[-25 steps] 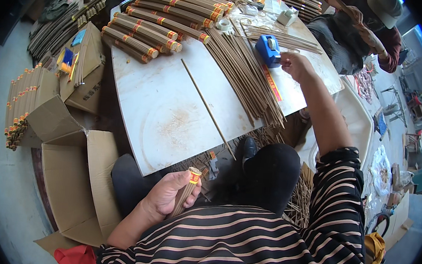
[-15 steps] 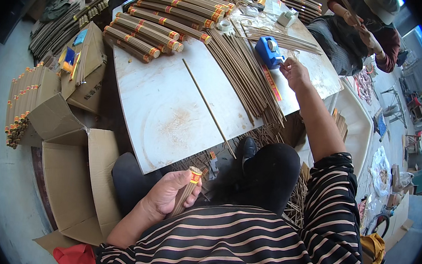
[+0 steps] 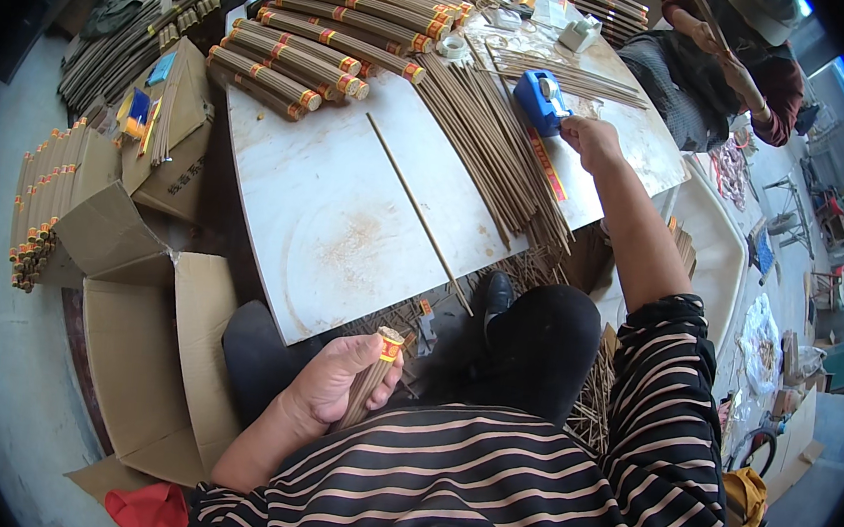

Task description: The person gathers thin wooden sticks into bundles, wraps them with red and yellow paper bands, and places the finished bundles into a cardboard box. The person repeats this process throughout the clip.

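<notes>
While my left grip (image 3: 333, 377) clasps bundled sticks (image 3: 369, 379), my right grip (image 3: 593, 142), narrow, sits by the one-o'clock tape dispenser (image 3: 533, 104).

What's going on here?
A person's left hand holds a bundle of thin brown sticks upright-ish, off the table, with a red-and-yellow paper band near its top end. The right hand is stretched out to the blue plastic tape dispenser on the white table; whether it pinches any tape is too small to tell. Loose brown sticks lie beside the dispenser, and finished-looking banded bundles are piled at the far left.
</notes>
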The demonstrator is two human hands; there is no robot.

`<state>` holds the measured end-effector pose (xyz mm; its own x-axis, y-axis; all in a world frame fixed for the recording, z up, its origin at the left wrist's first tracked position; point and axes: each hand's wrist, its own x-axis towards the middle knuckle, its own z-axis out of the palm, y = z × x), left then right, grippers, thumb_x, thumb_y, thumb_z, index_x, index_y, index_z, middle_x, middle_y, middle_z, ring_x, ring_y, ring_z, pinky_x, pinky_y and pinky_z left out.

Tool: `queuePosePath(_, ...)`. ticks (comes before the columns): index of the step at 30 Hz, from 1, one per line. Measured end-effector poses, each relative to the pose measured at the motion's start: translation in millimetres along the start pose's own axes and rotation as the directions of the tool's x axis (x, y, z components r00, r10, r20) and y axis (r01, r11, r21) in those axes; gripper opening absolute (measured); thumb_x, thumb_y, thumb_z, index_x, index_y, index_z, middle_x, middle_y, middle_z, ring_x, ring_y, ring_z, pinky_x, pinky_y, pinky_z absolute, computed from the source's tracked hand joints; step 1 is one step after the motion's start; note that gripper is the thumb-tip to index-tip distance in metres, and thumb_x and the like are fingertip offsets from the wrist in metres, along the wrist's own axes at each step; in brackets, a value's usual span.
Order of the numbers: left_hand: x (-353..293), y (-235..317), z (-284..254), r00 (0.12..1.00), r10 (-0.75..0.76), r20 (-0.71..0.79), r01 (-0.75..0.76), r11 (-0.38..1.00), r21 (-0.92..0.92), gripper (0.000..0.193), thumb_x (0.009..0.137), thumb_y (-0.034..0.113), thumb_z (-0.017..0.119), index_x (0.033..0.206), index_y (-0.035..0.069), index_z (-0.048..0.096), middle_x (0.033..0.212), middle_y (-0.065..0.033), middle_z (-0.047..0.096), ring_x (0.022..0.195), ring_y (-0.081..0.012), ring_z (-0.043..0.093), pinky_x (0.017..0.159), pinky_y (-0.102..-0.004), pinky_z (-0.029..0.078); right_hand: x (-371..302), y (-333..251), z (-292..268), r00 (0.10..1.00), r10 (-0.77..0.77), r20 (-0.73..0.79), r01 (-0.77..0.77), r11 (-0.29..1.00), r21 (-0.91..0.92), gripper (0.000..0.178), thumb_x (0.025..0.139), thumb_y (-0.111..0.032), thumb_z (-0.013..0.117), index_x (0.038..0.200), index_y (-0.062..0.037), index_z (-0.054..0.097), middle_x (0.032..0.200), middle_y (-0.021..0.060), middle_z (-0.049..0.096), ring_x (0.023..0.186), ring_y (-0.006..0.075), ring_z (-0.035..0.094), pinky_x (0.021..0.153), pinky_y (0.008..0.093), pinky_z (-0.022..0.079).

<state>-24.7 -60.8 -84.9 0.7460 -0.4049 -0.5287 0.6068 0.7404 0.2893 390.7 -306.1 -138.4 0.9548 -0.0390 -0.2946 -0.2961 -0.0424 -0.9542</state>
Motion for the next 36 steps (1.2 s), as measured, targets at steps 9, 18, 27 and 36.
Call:
queuePosePath(9,2,-1,-3,1.000,-0.005,0.005,0.005,1.000,-0.006,0.036,0.088,0.033,0.054,0.097,-0.002,0.053,0.079,-0.0112,0.055,0.061,-0.0162,0.054,0.054,-0.0251,0.047,-3,-13,10,0.996,0.085,-0.039,-0.084,0.996,0.024,0.009,0.072,0.003,0.064,0.079,0.0071,0.060,0.081,0.0141,0.059,0.076,0.0231,0.061,0.071,0.0309,0.055)
queuePosePath(18,1,0,-1,0.999,-0.016,0.028,0.018,0.998,-0.052,0.032,0.090,0.030,0.052,0.094,-0.001,0.055,0.077,-0.0098,0.058,0.061,-0.0157,0.055,0.054,-0.0243,0.047,2,-12,10,0.992,0.124,-0.031,-0.122,0.991,0.055,0.006,0.072,0.004,0.063,0.076,0.0055,0.059,0.080,0.0141,0.058,0.075,0.0236,0.060,0.070,0.0335,0.055)
queuePosePath(27,3,-2,-2,1.000,-0.005,0.010,0.005,1.000,-0.018,0.035,0.090,0.034,0.051,0.093,-0.001,0.054,0.076,-0.0106,0.057,0.059,-0.0160,0.051,0.052,-0.0251,0.044,1,-13,16,0.991,0.118,-0.069,-0.111,0.989,0.096,0.005,0.070,0.004,0.063,0.070,0.0037,0.058,0.075,0.0129,0.057,0.069,0.0228,0.060,0.066,0.0334,0.056)
queuePosePath(36,3,-2,-5,1.000,-0.001,0.015,0.001,1.000,-0.008,0.037,0.091,0.035,0.049,0.095,-0.001,0.052,0.077,-0.0112,0.055,0.059,-0.0167,0.050,0.051,-0.0267,0.042,5,-10,17,0.991,0.113,-0.074,-0.108,0.992,0.062,0.003,0.071,0.003,0.062,0.071,0.0043,0.059,0.075,0.0133,0.058,0.066,0.0232,0.060,0.063,0.0317,0.056)
